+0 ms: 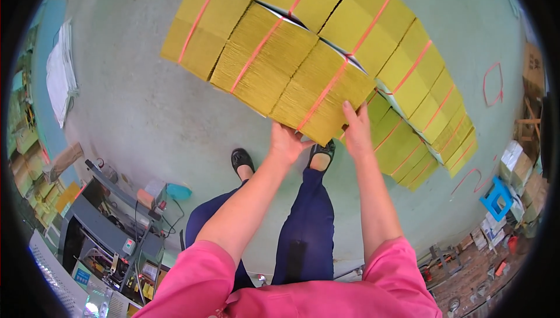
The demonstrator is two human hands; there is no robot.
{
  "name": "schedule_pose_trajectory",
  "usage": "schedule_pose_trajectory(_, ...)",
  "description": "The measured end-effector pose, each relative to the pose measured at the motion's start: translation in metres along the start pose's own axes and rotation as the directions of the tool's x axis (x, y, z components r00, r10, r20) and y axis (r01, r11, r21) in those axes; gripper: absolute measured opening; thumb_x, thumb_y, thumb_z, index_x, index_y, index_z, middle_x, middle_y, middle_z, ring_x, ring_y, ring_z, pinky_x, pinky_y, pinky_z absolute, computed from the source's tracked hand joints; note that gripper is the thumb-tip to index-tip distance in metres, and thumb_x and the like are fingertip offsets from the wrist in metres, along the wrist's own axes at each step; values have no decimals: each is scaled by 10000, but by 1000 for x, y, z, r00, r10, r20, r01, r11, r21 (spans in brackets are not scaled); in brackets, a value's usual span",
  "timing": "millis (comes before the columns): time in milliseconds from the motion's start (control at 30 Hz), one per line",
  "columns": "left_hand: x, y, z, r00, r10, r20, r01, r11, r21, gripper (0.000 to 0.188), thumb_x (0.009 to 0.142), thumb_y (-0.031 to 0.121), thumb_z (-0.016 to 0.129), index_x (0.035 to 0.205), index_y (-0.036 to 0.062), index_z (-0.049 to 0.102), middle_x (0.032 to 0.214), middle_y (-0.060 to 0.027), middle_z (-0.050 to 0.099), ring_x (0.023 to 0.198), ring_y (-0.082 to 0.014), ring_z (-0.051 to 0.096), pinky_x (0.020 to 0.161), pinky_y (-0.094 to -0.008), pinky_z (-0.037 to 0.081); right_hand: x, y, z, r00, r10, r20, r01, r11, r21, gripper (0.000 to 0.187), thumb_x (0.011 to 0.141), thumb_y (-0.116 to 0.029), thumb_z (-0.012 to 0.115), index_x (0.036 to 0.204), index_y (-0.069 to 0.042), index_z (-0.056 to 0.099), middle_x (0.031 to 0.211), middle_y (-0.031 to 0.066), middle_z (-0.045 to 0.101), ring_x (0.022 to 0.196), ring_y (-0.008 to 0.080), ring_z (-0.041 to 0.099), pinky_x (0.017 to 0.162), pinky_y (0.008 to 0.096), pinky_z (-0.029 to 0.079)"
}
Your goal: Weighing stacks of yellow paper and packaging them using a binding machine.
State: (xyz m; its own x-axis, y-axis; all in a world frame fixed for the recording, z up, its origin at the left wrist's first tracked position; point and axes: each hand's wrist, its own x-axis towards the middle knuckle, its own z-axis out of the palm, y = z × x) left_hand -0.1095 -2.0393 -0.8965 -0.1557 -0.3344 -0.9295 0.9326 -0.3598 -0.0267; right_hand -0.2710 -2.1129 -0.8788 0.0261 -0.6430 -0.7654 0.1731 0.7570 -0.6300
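Note:
Stacked bundles of yellow paper, tied with pink string, rise in front of me. Both my hands are at the near corner of the nearest bundle (pixel 315 93). My left hand (pixel 286 143) is under its front edge, fingers curled beneath it and partly hidden. My right hand (pixel 357 128) grips its right end, thumb on the upper face and the other fingers round the side. This bundle lies close against the other paper bundles (pixel 364 11) behind it; I cannot tell whether it is lifted. Lower yellow bundles (pixel 396 146) stand to the right, beyond my right hand.
A grey machine (pixel 96 219) with cables stands at lower left. White sheets (pixel 60 73) lie at far left. At right are a blue plastic stool (pixel 497 198) and cardboard boxes (pixel 532 192). Tools and small parts lie on a brown surface (pixel 472 283) at lower right.

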Motion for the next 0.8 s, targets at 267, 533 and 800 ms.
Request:
schedule_pose_trajectory(267, -13, 17, -1, 998, 32, 57, -37, 995, 93, 720, 959, 593, 347, 1481, 103, 272, 1539, -142, 240, 1408, -353, 248, 1072, -689, 253, 14, 18, 5, 987, -160, 32, 160, 987, -26, 581, 954, -325, 601, 1420, -90, 345, 1377, 50, 471, 1251, 200, 441, 956, 417, 424)
schedule_pose_trajectory(533, -190, 65, -95, 955, 286, -84, -174, 763, 622, 723, 966, 472, 506, 1530, 156, 182, 1504, -158, 318, 1281, -332, 455, 981, -509, 453, -237, 25, 26, 996, 10, 87, 33, 879, -475, 565, 898, -124, 573, 1430, -19, 411, 1454, 164, 443, 1328, 276, 429, 1093, 366, 342)
schedule_pose_trajectory(800, -411, 67, -273, 830, 346, -438, 85, 697, 712, 540, 945, 392, 519, 1357, 56, 420, 1241, -146, 534, 1111, -315, 562, 867, -502, 500, -416, 13, 48, 854, -115, 508, 518, 85, -851, 490, 818, -347, 669, 1258, -143, 600, 1407, 93, 488, 1353, 375, 362, 1049, 532, 337)
